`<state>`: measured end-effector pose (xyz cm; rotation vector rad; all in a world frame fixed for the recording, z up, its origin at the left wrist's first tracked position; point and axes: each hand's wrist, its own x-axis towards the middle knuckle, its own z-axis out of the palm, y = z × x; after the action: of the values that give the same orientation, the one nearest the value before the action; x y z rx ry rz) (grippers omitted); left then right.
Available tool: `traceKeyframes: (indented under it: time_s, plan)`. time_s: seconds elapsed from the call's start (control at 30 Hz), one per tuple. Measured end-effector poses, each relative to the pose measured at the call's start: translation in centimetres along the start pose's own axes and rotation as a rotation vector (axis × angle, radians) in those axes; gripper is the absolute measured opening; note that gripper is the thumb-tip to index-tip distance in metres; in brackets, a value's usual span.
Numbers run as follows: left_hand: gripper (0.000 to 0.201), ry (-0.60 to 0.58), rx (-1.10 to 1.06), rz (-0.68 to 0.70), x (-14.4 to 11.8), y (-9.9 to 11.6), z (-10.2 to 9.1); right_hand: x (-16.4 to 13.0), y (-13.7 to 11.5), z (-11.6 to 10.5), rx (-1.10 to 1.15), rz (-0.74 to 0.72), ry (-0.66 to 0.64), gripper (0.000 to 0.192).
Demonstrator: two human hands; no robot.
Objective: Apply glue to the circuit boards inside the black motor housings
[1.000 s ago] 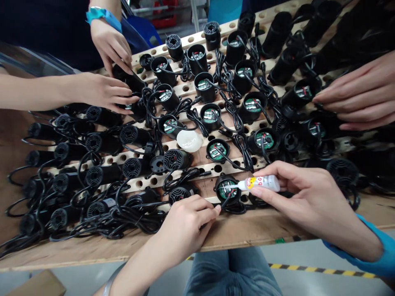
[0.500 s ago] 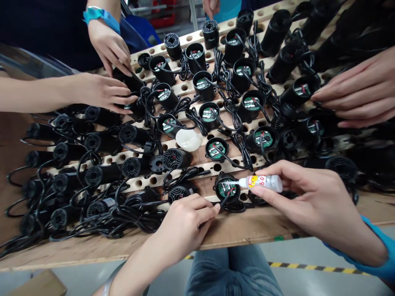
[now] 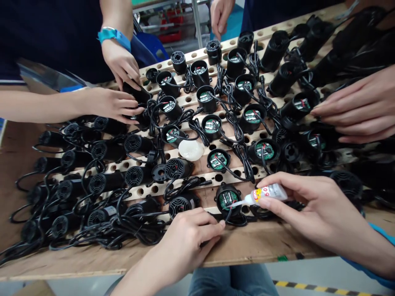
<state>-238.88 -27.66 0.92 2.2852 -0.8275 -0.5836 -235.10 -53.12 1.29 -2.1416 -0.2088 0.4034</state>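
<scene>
My right hand [image 3: 311, 209] grips a small white glue bottle [image 3: 270, 192] with a red and yellow label, tilted so its thin nozzle points down to the left. The nozzle tip is inside a round black housing [image 3: 219, 202], close to the wires at the lower part of its green circuit board [image 3: 228, 197]. Below and left of that housing, my left hand [image 3: 196, 236] has its fingers closed on the black cable [image 3: 227, 216] coming from it. The part of the cable within the fingers is hidden.
Rows of black housings with coiled cables stand along drilled wooden strips [image 3: 182, 99]. A whitish round piece [image 3: 191, 150] lies mid-table. Co-workers' hands [image 3: 114, 105] work at upper left, another hand [image 3: 361, 109] at right and one [image 3: 220, 16] at the back. The table's front edge [image 3: 247, 253] is near me.
The camera view has shifted a little. Within the housing, the glue nozzle has moved from the board's upper right down towards the wires, and the bottle tilts more. My left hand keeps its hold.
</scene>
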Motion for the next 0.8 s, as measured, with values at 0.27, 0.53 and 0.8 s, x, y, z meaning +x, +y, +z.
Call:
traceKeyframes:
  time_s: [0.27, 0.53, 0.8]
  plan:
    - [0.016, -0.032, -0.023, -0.015, 0.33, 0.06, -0.04, 0.66, -0.11, 0.13, 0.019, -0.017, -0.067, 0.015]
    - [0.015, -0.094, -0.039, -0.027, 0.45, 0.00, -0.29, 1.00, 0.00, 0.17, 0.006, -0.035, -0.092, 0.016]
    - [0.016, -0.110, -0.032, -0.028, 0.56, 0.09, -0.43, 0.97, 0.29, 0.04, 0.005, -0.030, -0.113, 0.016]
